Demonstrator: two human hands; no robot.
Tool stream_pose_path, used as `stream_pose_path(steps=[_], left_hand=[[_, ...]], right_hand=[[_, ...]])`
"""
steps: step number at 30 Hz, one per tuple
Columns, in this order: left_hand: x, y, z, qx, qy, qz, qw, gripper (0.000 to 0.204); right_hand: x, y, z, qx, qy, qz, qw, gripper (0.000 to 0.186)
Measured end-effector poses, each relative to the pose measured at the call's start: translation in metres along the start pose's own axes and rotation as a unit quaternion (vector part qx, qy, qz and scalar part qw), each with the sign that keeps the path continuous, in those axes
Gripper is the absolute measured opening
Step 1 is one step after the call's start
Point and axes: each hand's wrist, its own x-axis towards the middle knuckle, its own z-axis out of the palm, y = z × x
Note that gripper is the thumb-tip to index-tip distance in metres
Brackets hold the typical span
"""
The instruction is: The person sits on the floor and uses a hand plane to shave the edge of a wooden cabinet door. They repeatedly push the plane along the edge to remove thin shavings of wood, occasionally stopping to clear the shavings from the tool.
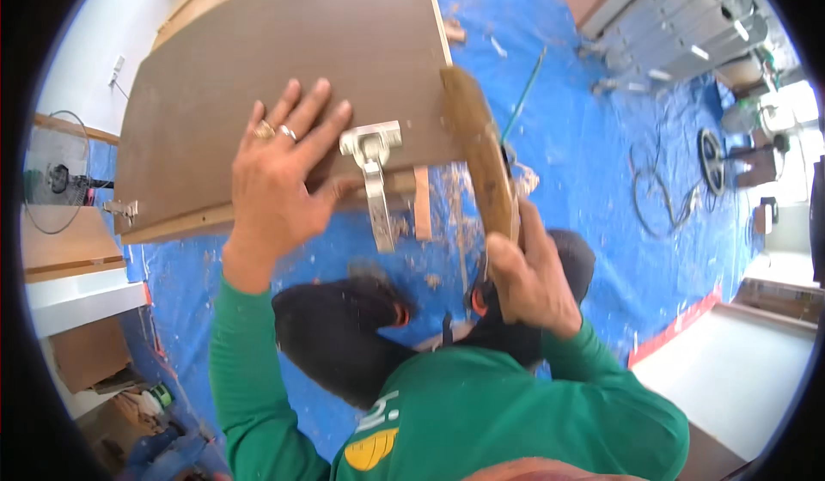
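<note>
My left hand point(277, 176) lies spread on the brown panel point(266, 43), its thumb at the near edge, just left of a silver concealed hinge point(372, 150). My right hand point(531, 270) is closed round a long, worn wooden tool point(477, 146), perhaps a hand plane, which lies along the panel’s right edge. A second hinge point(127, 210) is at the panel’s left corner. A thin teal stick point(526, 90) shows beyond the tool, its lower end hidden.
Blue sheeting point(627, 266) with wood shavings covers the floor. A fan point(60, 176) stands at left, an aluminum ladder point(666, 30) at upper right, coiled cables point(662, 197) at right. A white board point(722, 378) lies at lower right, with cardboard point(90, 352) at left.
</note>
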Motion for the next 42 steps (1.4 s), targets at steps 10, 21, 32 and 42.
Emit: stream_pose_path(steps=[10, 21, 32, 42], left_hand=[[-0.003, -0.003, 0.001, 0.008, 0.002, -0.011, 1.0, 0.077], [-0.002, 0.0, -0.01, -0.024, -0.021, -0.033, 0.999, 0.082], [-0.001, 0.004, -0.007, -0.002, -0.015, -0.023, 1.0, 0.082], [-0.007, -0.005, 0.005, 0.013, 0.007, -0.024, 1.0, 0.075]], right_hand=[[0.064, -0.002, -0.026, 0.193, 0.126, -0.094, 0.969, 0.062], [0.261, 0.016, -0.005, -0.129, 0.047, -0.186, 0.973, 0.045], [0.393, -0.057, 0.005, -0.204, 0.067, -0.078, 0.974, 0.089], [0.028, -0.004, 0.009, -0.157, 0.01, -0.091, 0.983, 0.032]])
